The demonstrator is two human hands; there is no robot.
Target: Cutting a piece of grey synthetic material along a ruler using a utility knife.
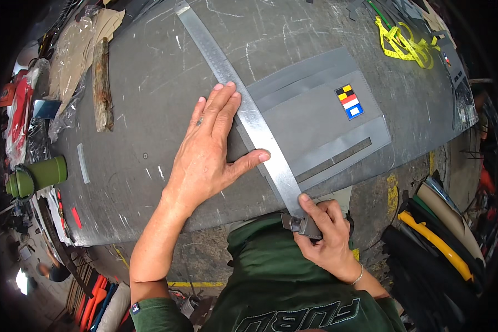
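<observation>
One ruler (254,124) slants over a grey panel (310,124) to the near edge of the desk (135,188), the left hand (202,157) spread wide with fingertips and thumb on it, the right hand (327,235) curled tight on its near end. Bare room lies between the left hand and a stick (102,86), while a bottle (47,173) sits by the left edge and a yellow tape (395,48) toward the far right.

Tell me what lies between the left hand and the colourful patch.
In the head view, the long metal straightedge lies between the left hand and the colourful patch, then a stretch of the grey panel.
</observation>
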